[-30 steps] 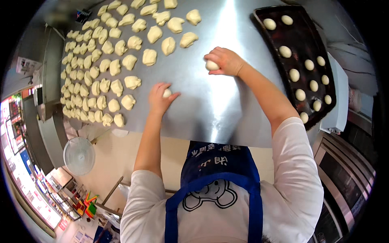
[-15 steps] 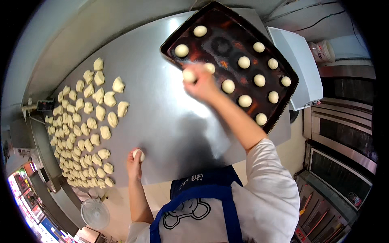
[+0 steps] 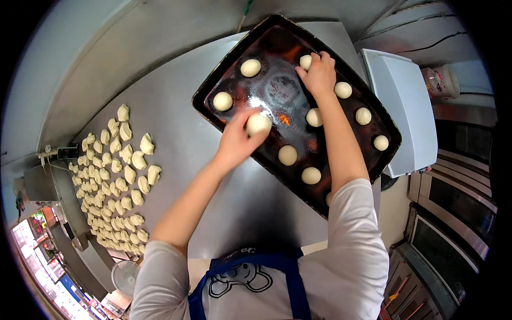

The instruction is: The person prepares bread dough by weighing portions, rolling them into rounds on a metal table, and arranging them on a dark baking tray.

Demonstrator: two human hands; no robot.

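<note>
My left hand (image 3: 237, 140) is blurred over the near-left edge of the dark baking tray (image 3: 298, 186). Its thumb and fingers curl round a smooth dough ball (image 3: 258, 125), which looks larger than those on the tray. Further in, my right hand (image 3: 320, 76) has its thumb and fingers about another dough ball (image 3: 305, 62) at the tray's far side; whether it rests on the metal I cannot tell. Several round dough balls (image 3: 250, 68) sit spaced apart on the tray, some partly hidden by my right hand and forearm.
Many rough dough pieces (image 3: 138, 160) lie in rows at the left of the metal table (image 3: 192, 154). A white boxy appliance (image 3: 402, 112) stands against the tray's right side. The wall (image 3: 176, 37) borders the far edge. A fan (image 3: 126, 277) stands below left.
My left hand has moved from the table's near edge up to the tray with its dough ball. My right hand has carried its ball further right over the tray. The whole view has shifted.
</note>
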